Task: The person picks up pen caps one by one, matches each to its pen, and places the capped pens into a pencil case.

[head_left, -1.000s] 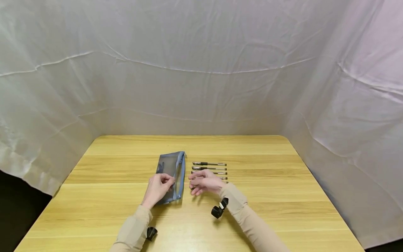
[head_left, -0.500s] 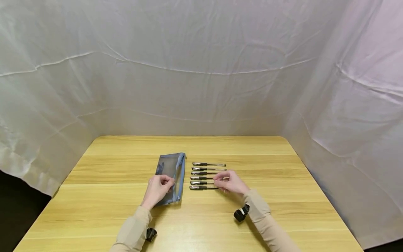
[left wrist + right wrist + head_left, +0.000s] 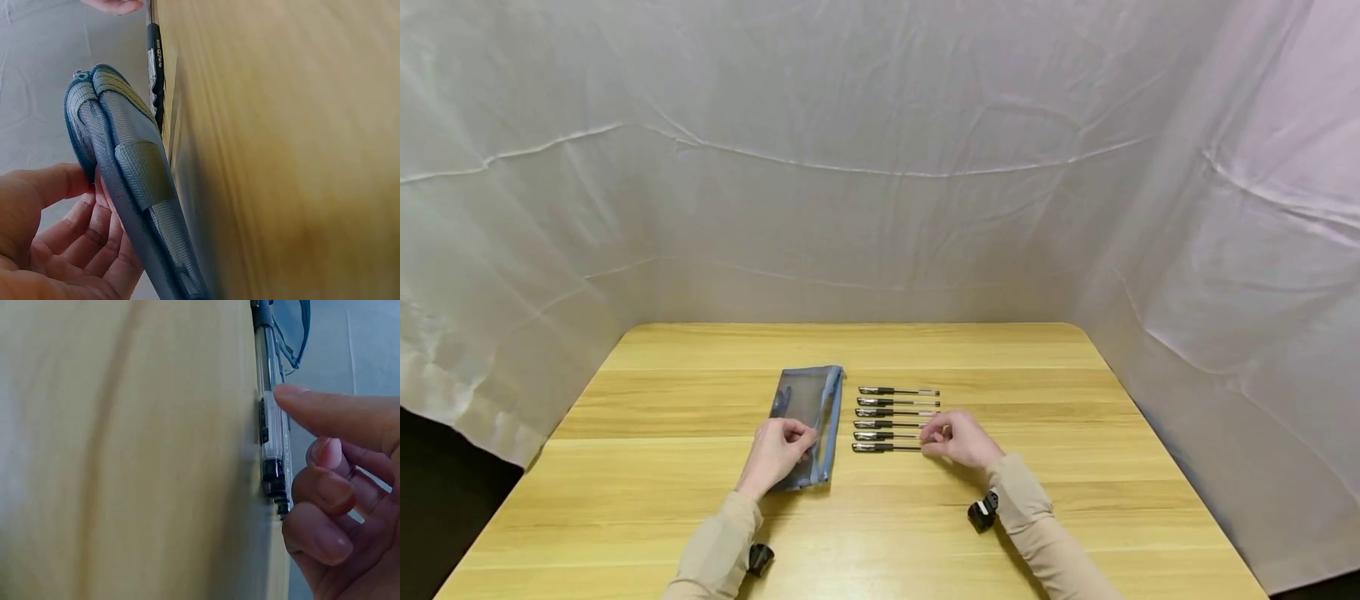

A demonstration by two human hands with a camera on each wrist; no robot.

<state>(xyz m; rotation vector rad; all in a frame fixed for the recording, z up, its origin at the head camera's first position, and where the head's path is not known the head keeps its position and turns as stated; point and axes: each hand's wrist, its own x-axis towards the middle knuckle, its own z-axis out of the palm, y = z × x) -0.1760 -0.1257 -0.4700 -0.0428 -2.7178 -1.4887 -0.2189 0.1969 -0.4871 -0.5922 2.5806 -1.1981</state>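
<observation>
My left hand [image 3: 775,450] pinches the opening edge of a blue mesh zip pouch [image 3: 796,396], which lies tilted on the table. In the left wrist view the thumb and fingers of this left hand [image 3: 75,231] hold the pouch [image 3: 128,156] by its zipped edge. Several black gel pens [image 3: 874,425] with clear barrels lie in a row right of the pouch, caps toward it. At the barrel ends of the nearer pens is my right hand [image 3: 962,440]. Up close, the thumb of my right hand [image 3: 350,481] is at the barrel of a pen [image 3: 270,425]; the other fingers bend loosely, holding nothing visible.
A wooden table [image 3: 700,358] with rounded far corners carries everything. Pale grey cloth [image 3: 880,217] hangs behind it and on both sides. A small black camera sits at each wrist.
My right hand has moved right, from over the pens' caps to their barrel ends, uncovering the row. My left hand keeps its hold; the pouch opening looks slightly narrower.
</observation>
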